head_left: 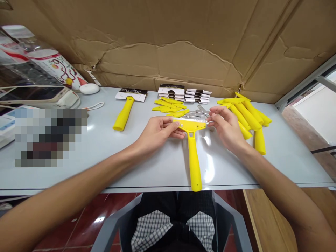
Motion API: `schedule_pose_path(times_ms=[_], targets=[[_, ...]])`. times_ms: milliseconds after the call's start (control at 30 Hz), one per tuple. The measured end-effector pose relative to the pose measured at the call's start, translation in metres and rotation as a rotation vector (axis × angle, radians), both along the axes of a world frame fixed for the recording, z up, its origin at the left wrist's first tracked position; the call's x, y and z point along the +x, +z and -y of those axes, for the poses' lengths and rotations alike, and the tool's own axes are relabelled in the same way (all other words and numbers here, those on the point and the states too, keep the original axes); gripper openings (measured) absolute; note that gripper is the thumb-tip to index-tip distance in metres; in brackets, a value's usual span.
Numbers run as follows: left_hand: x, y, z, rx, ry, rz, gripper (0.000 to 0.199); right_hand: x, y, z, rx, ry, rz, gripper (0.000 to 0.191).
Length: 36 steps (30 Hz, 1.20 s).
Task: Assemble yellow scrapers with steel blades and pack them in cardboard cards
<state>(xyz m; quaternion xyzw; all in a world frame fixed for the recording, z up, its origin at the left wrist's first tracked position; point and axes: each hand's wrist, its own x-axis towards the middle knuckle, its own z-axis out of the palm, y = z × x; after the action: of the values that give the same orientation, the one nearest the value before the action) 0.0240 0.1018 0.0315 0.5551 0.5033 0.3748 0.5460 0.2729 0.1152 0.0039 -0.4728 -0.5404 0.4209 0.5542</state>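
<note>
A yellow scraper (194, 157) lies with its wide head away from me and its handle reaching the table's front edge. My left hand (162, 129) pinches the left end of that head. At the head's right end, the fingers of my right hand (224, 124) are drawn together around something thin and shiny that I cannot make out. Just behind the head lie metal pieces (200, 111). Flat yellow strips (168, 105) are spread behind my left hand. Beyond my right hand is a pile of yellow scraper handles (246, 112).
Folded black-and-white cards (171, 92) stand in two stacks at the back. A yellow handle (124, 113) with a card (131, 95) lies left of them. Bottles (52, 63), a phone (34, 96) and a white oval object (89, 89) sit at the left. Cardboard (168, 28) walls the back.
</note>
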Motion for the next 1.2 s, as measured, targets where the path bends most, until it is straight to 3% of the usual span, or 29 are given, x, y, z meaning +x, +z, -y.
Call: schedule_pose_path(times_ms=[100, 267, 333, 400, 500, 600, 733, 867, 900, 1000, 1100, 1200], targets=[[0.000, 0.000, -0.001, -0.011, 0.005, 0.000, 0.026, 0.006, 0.000, -0.002, -0.063, 0.031, 0.069, 0.014], [-0.002, -0.001, -0.005, -0.027, 0.035, 0.046, 0.022, 0.018, -0.003, -0.005, 0.386, 0.020, 0.773, 0.011], [-0.003, -0.003, -0.007, -0.022, 0.035, 0.067, 0.020, 0.019, -0.001, -0.004, 0.390, 0.035, 0.819, 0.015], [-0.003, -0.005, -0.008, -0.019, 0.029, 0.078, 0.020, 0.015, 0.003, -0.002, 0.188, 0.095, 0.636, 0.019], [-0.003, -0.006, -0.008, -0.017, 0.002, 0.075, 0.020, 0.005, 0.009, 0.003, -0.222, 0.248, 0.134, 0.041], [-0.004, -0.005, -0.006, -0.007, -0.055, 0.059, 0.021, -0.004, 0.011, 0.007, -0.421, 0.331, -0.118, 0.055], [-0.004, -0.008, -0.008, -0.011, -0.100, 0.065, 0.022, -0.007, 0.009, 0.008, -0.450, 0.347, -0.180, 0.045], [-0.001, -0.009, -0.009, -0.058, -0.045, 0.148, 0.023, -0.009, 0.006, 0.009, -0.415, 0.303, -0.232, 0.037], [0.000, -0.009, -0.007, -0.063, -0.024, 0.169, 0.032, -0.010, 0.005, 0.009, -0.406, 0.283, -0.248, 0.036], [0.005, -0.006, 0.001, -0.021, -0.011, 0.167, 0.083, -0.014, 0.003, 0.009, -0.388, 0.208, -0.306, 0.031], [0.012, -0.006, 0.012, 0.133, -0.062, -0.024, 0.107, -0.018, 0.001, 0.012, -0.378, 0.151, -0.366, 0.028], [0.018, -0.009, 0.018, 0.329, -0.084, -0.303, 0.098, -0.020, 0.002, 0.016, -0.370, 0.138, -0.393, 0.028]])
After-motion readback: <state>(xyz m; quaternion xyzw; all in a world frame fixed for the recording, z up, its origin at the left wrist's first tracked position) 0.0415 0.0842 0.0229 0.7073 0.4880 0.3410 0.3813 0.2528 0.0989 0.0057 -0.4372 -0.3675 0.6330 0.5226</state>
